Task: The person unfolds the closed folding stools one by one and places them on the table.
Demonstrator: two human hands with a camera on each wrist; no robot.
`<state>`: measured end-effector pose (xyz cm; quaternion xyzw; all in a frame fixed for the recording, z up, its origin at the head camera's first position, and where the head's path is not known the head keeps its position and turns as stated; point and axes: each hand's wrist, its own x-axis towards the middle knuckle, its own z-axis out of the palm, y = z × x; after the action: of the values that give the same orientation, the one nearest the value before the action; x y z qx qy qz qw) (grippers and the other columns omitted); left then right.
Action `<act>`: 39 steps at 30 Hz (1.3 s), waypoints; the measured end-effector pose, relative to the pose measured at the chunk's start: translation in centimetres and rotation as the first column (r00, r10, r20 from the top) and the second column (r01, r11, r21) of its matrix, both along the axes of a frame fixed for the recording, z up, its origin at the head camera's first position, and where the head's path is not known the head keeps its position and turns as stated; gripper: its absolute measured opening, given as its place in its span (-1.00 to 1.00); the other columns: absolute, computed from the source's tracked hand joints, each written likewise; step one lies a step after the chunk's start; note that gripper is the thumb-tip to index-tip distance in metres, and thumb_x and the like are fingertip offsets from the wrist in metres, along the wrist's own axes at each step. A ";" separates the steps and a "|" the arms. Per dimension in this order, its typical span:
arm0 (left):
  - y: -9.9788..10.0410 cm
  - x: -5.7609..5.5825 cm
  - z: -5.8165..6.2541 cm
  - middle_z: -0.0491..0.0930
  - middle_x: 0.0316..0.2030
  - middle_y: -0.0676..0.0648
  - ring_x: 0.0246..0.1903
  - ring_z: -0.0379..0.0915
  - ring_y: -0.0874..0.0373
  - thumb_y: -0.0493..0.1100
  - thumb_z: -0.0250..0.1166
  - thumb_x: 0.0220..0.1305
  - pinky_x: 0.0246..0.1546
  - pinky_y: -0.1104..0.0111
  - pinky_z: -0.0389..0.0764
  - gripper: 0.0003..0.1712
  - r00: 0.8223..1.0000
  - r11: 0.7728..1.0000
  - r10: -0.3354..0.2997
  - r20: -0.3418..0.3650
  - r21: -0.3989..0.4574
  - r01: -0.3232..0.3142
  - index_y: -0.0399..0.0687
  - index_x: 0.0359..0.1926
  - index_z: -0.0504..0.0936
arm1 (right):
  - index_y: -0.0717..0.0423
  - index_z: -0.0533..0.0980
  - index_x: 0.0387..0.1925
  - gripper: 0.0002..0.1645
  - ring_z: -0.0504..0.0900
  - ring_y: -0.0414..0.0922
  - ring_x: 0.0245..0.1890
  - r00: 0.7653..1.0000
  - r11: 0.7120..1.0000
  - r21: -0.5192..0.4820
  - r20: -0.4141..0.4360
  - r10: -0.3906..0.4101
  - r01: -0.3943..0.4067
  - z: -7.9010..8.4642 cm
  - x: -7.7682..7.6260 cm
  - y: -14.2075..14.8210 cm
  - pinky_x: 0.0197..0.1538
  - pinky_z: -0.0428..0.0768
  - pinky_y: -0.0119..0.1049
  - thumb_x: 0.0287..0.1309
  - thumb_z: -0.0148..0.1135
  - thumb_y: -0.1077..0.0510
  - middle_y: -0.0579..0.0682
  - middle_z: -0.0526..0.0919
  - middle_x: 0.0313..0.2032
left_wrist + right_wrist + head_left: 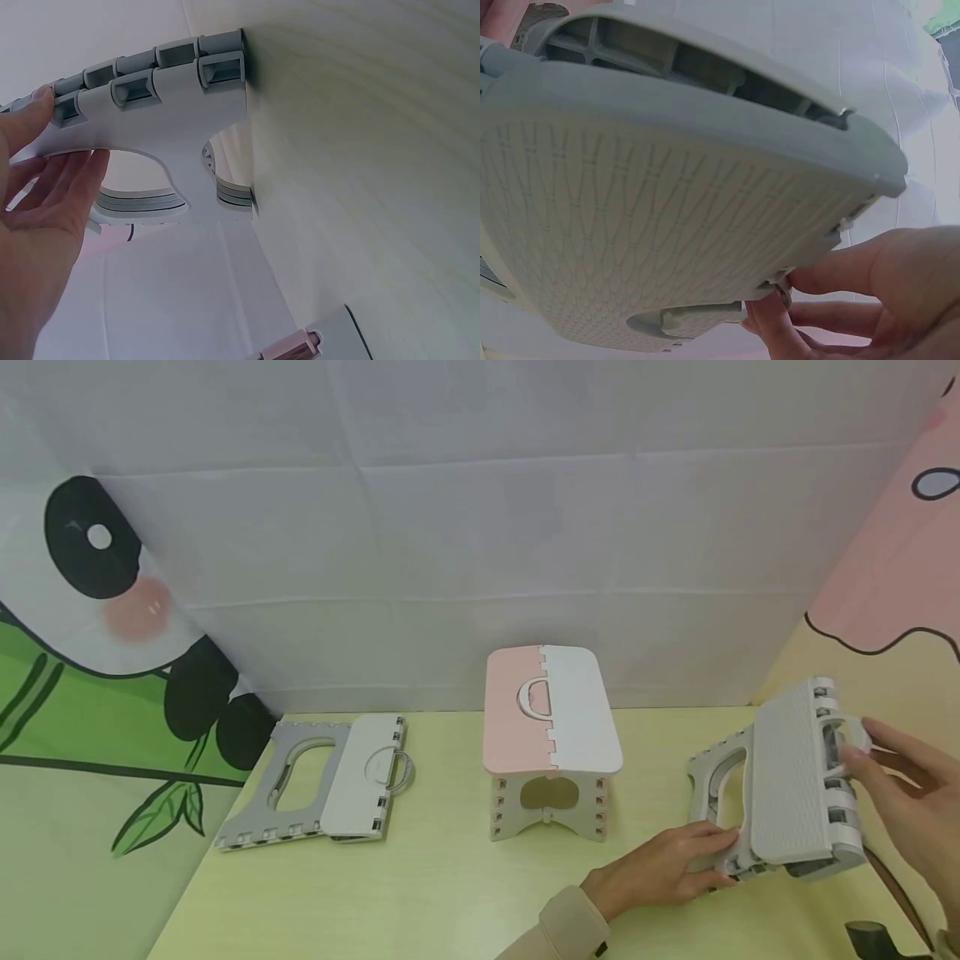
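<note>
A grey-white folding step stool [791, 785], its seat halves folded nearly together, is tilted at the table's right side between both hands. My left hand [667, 868] grips the edge of its leg panel; in the left wrist view the thumb and fingers of the left hand [45, 202] hold the panel beside its cut-out opening. My right hand [911, 785] pinches the loop handle [851, 743] at the stool's hinged edge. From the right wrist, the textured seat [630, 210] shows above the right hand [862, 300], with a small gap between the seat halves.
A pink-and-white folding stool [551, 710] stands unfolded at the table's back middle. Another grey-white stool [360, 777] lies folded flat at the left. A dark object [870, 939] and a brown cord [896, 893] are at the lower right. White cloth [480, 552] hangs behind the table.
</note>
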<state>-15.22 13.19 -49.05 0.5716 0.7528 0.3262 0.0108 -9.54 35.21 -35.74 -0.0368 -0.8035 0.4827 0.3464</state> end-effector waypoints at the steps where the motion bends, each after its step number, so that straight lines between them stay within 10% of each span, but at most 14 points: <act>1: 0.0 0.0 0.0 0.51 0.27 -0.09 0.03 0.38 0.49 -0.12 0.31 0.46 0.10 0.79 0.30 -0.30 1.000 1.000 -0.001 0.003 0.004 0.001 -0.29 0.48 0.30 | -0.40 0.53 0.09 -0.24 0.56 -0.61 -0.22 1.000 1.000 -0.003 -0.001 0.010 -0.010 0.0 0.0 0.0 -0.16 0.47 -0.81 0.25 0.19 0.58 -0.57 0.55 -0.07; 13: -0.2 -0.1 -0.4 0.51 0.28 -0.12 0.16 0.40 0.44 -0.15 0.33 0.44 0.15 0.75 0.32 -0.30 0.999 0.998 -0.013 0.030 0.054 0.011 -0.31 0.46 0.32 | 0.26 0.46 0.35 -0.41 0.51 -0.61 -0.21 0.997 0.999 0.027 0.068 -0.042 0.040 -0.1 -0.4 -0.8 -0.13 0.44 -0.82 0.31 0.23 0.47 -0.61 0.48 -0.08; 39: -0.4 -0.5 -0.7 0.47 0.35 -0.13 0.34 0.30 0.39 -0.16 0.32 0.44 0.22 0.70 0.31 -0.25 0.993 0.996 -0.040 0.109 0.078 0.031 -0.29 0.50 0.24 | 0.22 0.39 0.42 -0.35 0.41 -0.75 -0.28 0.949 0.985 0.121 0.278 -0.150 0.120 1.5 -0.5 -2.8 -0.21 0.44 -0.84 0.40 0.30 0.13 0.10 0.47 0.36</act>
<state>-15.74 12.75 -49.76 0.5660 0.7277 0.3857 0.0364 -10.08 32.40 -34.22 -0.1433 -0.8646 0.4053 0.2600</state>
